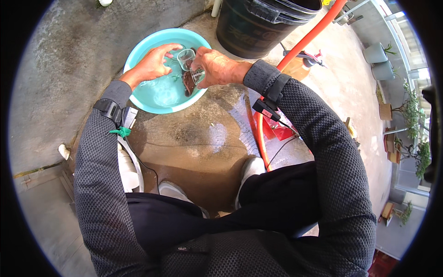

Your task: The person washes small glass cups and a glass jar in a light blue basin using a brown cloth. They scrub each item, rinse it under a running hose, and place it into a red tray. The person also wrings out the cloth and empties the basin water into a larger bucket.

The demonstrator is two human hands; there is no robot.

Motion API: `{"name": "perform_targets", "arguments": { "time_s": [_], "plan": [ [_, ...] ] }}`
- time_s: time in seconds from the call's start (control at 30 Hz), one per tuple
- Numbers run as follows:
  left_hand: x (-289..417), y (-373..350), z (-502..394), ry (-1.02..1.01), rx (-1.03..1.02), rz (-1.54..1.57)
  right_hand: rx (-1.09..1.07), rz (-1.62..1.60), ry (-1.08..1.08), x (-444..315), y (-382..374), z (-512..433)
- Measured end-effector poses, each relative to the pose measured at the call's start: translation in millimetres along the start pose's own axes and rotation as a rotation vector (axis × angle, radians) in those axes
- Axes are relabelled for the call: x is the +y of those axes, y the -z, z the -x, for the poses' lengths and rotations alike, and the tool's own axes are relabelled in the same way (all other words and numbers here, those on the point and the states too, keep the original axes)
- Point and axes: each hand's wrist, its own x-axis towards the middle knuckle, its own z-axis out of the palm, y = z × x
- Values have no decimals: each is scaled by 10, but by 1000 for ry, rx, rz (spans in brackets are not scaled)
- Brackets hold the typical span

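A turquoise plastic basin [169,110] of water sits on the wet floor in front of me. Over its left side is my left hand [152,64], fingers curved and apart, with nothing in it. My right hand [219,67] reaches over the right rim and grips a small clear drinking glass [198,75], partly hidden by the fingers. Between the two hands is a second clear glass [185,57], its round mouth facing up; whether the right fingertips touch it I cannot tell. Under the glasses lies a dark brown item [188,85], possibly a cloth, partly in the water.
Behind the basin on the right stands a large black bucket [249,34]. An orange hose [304,39] runs past a spray bottle [297,69] and a red item [280,130]. White stacked dishes [127,166] sit by my left leg. Potted plants [412,109] line the far right.
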Motion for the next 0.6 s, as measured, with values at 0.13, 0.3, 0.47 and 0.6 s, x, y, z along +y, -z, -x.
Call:
{"name": "perform_targets", "arguments": {
  "time_s": [0.13, 0.3, 0.47, 0.6],
  "plan": [
    [-133, 62, 35, 21, 42, -56, 52, 27, 38, -25, 182, 279],
    [-388, 89, 146, 132, 64, -167, 81, 32, 95, -108, 554, 977],
    [-557, 94, 172, 170, 42, -248, -24, -52, -169, -224, 805, 1991],
    [-576, 62, 126, 191, 32, -267, -87, 106, -281, -28, 698, 2727]
  ]
}}
